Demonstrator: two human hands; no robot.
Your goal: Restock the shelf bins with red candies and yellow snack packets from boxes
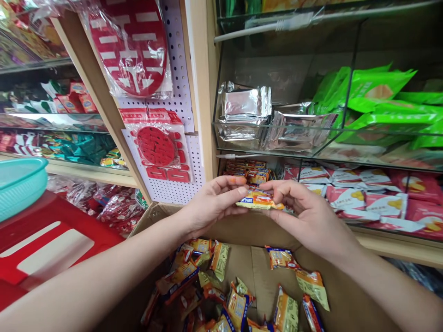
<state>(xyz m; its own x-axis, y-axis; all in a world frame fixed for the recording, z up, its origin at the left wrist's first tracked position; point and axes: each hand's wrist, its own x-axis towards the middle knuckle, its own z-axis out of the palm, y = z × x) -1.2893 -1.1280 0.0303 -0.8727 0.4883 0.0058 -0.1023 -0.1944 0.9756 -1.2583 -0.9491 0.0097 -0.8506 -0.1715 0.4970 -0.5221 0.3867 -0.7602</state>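
Between my two hands, above the far edge of a cardboard box, is a small orange, yellow and blue snack packet (258, 199). My left hand (218, 203) pinches its left end between thumb and fingers. At its right end, my right hand (301, 210) grips with thumb and curled fingers. Several similar wrapped snack packets (238, 306) lie loose on the bottom of the cardboard box (258, 265) below my wrists. Just behind my hands, a low shelf compartment holds a stack of similar orange packets (254, 171), partly hidden by my fingers.
Glass-fronted shelves hold silver packets (245, 103), green packets (380, 108) and red-and-white packets (349, 196). Red decorations (157, 146) hang on a white pegboard (197, 161). At left stand a red plastic stool (79, 263) and a teal basket (22, 177).
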